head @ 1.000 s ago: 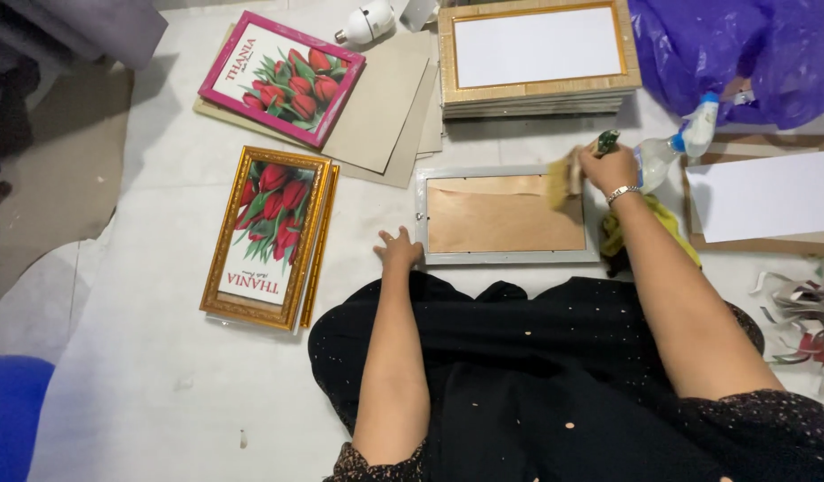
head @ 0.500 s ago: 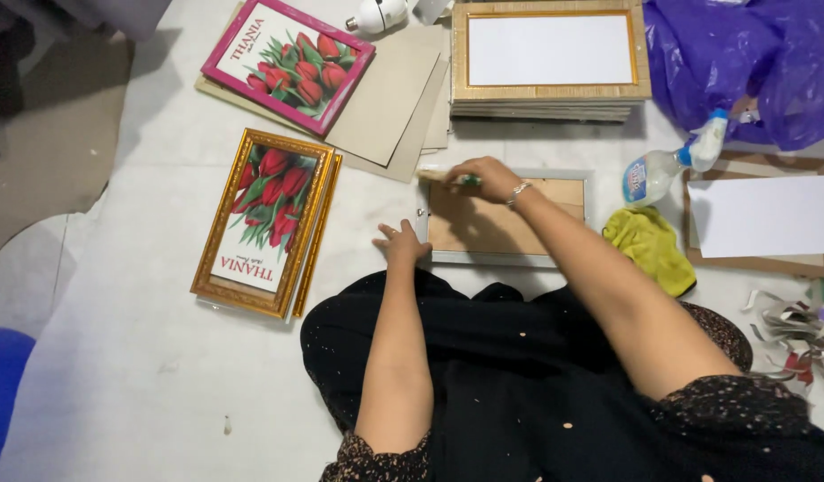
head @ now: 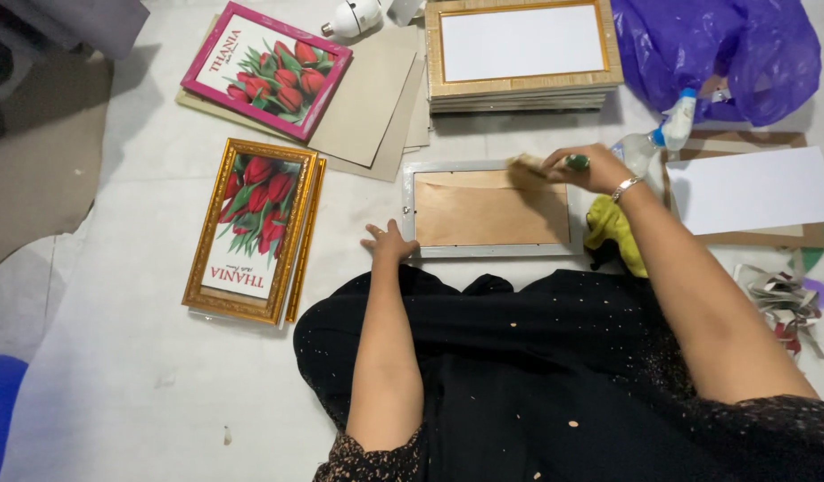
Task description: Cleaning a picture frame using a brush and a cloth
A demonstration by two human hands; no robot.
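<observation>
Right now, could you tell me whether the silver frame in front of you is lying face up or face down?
Face down: the silver frame shows its plain brown backing board, not a picture like the gold-framed tulips.

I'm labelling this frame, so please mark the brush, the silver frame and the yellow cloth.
brush (head: 530,165): head view, on its pale bristles.
silver frame (head: 492,251): head view, on its lower rail.
yellow cloth (head: 612,228): head view, on its middle fold.

Free room: bare white surface (head: 144,375) at lower left. Obstacles: stacked frames (head: 523,54) beyond the silver frame (head: 492,210); gold frame (head: 251,228) to its left; spray bottle (head: 662,134) and yellow cloth (head: 615,234) just beside its right edge.
</observation>
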